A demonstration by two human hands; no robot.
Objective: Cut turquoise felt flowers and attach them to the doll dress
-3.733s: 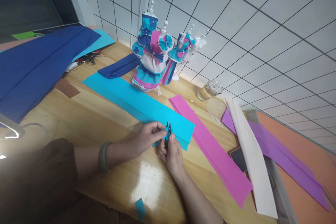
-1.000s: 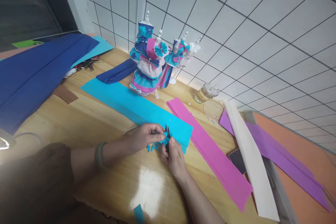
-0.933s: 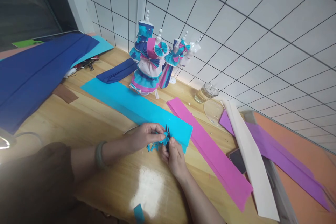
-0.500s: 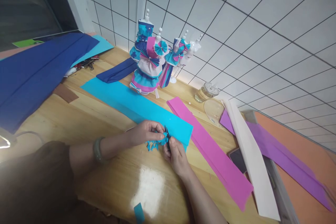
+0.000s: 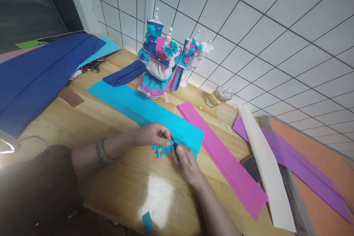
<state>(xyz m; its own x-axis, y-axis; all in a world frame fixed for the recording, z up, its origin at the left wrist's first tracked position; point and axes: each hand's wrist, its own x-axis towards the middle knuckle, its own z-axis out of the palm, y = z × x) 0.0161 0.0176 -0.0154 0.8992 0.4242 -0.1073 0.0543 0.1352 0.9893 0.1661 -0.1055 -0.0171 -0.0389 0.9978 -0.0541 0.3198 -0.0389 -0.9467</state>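
My left hand (image 5: 157, 134) pinches one end of a small turquoise paper piece (image 5: 162, 149), cut into jagged strips that hang below the fingers. Closed around a pair of small dark scissors (image 5: 173, 139), my right hand (image 5: 187, 161) meets it from the right. The narrow blades point up and left, against the turquoise piece by the left fingertips; the handles are hidden in the right fist. Just behind both hands lies a long turquoise crepe paper strip (image 5: 146, 108) on the wooden table (image 5: 121, 195).
Small dress forms in paper dresses (image 5: 160, 62) stand at the back wall. Rightward lie a pink strip (image 5: 221, 158), a white strip (image 5: 265, 166), a purple strip (image 5: 304, 177) and a phone (image 5: 251, 167). A lidded glass jar (image 5: 218, 96) stands behind. Dark blue paper (image 5: 47, 70) covers the left.
Both hands have shifted slightly left with the turquoise piece. The scissor tips now sit closer to the left fingertips, and the blades look less spread.
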